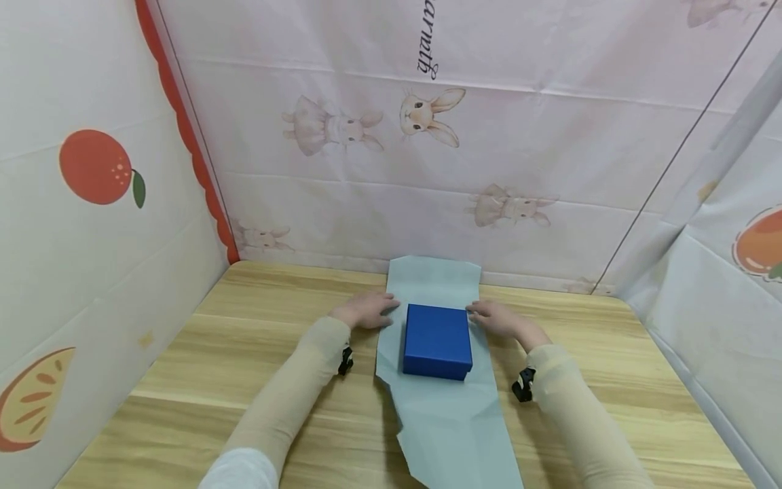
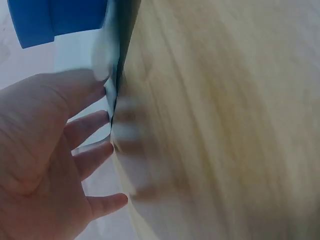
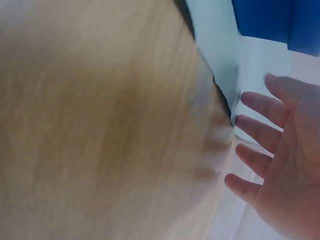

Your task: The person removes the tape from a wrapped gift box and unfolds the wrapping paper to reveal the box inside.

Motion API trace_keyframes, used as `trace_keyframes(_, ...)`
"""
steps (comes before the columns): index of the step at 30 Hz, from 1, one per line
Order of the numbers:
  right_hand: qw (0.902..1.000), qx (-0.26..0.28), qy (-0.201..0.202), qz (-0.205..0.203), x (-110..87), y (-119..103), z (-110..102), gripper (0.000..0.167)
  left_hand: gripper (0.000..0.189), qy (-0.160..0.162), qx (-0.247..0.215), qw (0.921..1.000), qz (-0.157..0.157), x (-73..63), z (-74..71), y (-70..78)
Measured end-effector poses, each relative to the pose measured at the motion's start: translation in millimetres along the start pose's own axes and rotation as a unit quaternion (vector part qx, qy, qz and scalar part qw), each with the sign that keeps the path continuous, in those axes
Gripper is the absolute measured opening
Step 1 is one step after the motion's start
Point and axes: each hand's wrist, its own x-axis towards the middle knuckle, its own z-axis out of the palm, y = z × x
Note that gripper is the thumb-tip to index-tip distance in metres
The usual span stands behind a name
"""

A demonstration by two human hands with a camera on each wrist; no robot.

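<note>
A blue lidded box (image 1: 436,341) sits on a long strip of pale blue-green paper (image 1: 452,428), which lies lengthwise on the wooden table. My left hand (image 1: 368,310) is at the paper's left edge, beside the box's far part. In the left wrist view its fingers (image 2: 92,159) are spread and nearly straight, with the tips right at the paper's edge; the thumb overlaps the paper. On the opposite side, my right hand (image 1: 496,318) reaches to the right edge near the box's far corner. Its fingers (image 3: 257,132) are spread apart in the right wrist view, nothing gripped.
The wooden table (image 1: 263,299) meets a printed cloth wall (image 1: 366,224) with rabbits at the back. More cloth with fruit prints hangs on the left and right sides. The paper's near left edge is ragged, and its far end reaches the table's back edge.
</note>
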Motion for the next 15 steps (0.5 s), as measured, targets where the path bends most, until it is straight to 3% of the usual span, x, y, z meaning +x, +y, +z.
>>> trace_keyframes(9, 0.9992, -0.031, -0.024, 0.009, -6.4, 6, 3, 0.074, 0.081, -0.057, -0.045, 0.9965, -0.042, -4.6, -7.4, 1.1)
trace_keyframes(15, 0.9990, -0.031, -0.032, 0.008, -8.4, 6, 2, 0.077, 0.082, -0.049, -0.067, 0.9957, -0.040, -9.2, -9.4, 0.7)
